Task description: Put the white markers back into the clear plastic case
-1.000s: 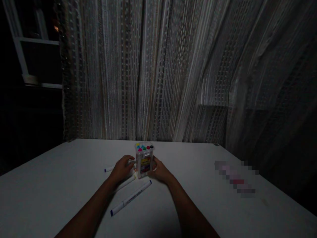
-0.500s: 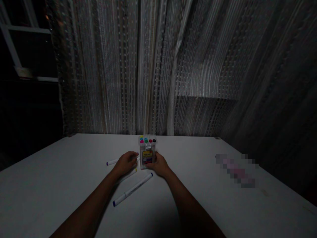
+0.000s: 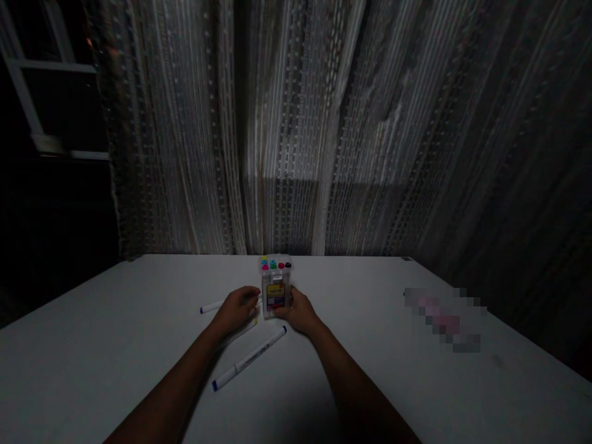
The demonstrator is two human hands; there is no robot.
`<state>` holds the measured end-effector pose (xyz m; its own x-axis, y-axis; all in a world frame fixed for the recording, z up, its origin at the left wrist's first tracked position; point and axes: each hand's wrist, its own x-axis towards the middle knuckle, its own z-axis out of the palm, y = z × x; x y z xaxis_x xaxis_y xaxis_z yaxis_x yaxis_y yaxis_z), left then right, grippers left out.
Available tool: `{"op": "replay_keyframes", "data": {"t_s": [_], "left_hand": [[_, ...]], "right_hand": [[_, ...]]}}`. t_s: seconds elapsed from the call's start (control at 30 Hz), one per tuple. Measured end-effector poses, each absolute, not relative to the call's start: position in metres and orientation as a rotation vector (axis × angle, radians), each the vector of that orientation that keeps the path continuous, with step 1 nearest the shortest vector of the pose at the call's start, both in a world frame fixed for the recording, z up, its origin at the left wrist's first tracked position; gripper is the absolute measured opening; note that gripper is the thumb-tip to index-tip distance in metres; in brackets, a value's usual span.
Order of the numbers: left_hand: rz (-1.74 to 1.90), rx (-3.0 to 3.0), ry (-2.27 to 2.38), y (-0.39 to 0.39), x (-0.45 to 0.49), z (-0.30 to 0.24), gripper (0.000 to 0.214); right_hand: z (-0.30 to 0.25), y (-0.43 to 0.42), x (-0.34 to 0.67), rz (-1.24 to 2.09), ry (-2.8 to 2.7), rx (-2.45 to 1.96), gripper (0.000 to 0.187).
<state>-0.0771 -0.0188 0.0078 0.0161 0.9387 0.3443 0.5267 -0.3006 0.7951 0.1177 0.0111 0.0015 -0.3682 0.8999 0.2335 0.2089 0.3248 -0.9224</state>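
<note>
A clear plastic marker case (image 3: 276,297) with a yellow label stands upright on the table, with colored marker caps showing at its top. My right hand (image 3: 300,312) is wrapped round the case's right side, thumb across the lower front. Close to the case's left side is my left hand (image 3: 238,308), its fingers curved and apart; I see nothing held in it. Behind this hand a purple-capped marker (image 3: 211,306) is partly hidden. A yellow-tipped marker (image 3: 245,330) lies partly under the left hand. Nearer me, a blue-ended white marker (image 3: 250,359) lies slanted.
The white table (image 3: 365,370) extends to both sides. A pixelated pinkish object (image 3: 441,320) lies on the right. Patterned curtains (image 3: 296,123) hang behind the far edge, and a dark window (image 3: 65,105) is at the upper left. The room is dim.
The whole view has shifted slightly, so the tabletop sits a little lower. My right hand stays on the case; my left hand remains beside it with little visible change.
</note>
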Motion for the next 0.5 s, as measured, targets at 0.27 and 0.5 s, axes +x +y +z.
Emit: {"op": "replay_keyframes", "data": {"t_s": [0.27, 0.5], "left_hand": [[1.189, 1.858, 1.436, -0.0227, -0.0717, 0.0140, 0.035], [1.228, 1.820, 1.486, -0.0231, -0.0724, 0.0109, 0.036]], "right_hand": [[0.0062, 0.0065, 0.1182, 0.996, -1.803, -1.048, 0.053], [0.0083, 0.0064, 0.1200, 0.883, -1.808, -1.158, 0.052]]}}
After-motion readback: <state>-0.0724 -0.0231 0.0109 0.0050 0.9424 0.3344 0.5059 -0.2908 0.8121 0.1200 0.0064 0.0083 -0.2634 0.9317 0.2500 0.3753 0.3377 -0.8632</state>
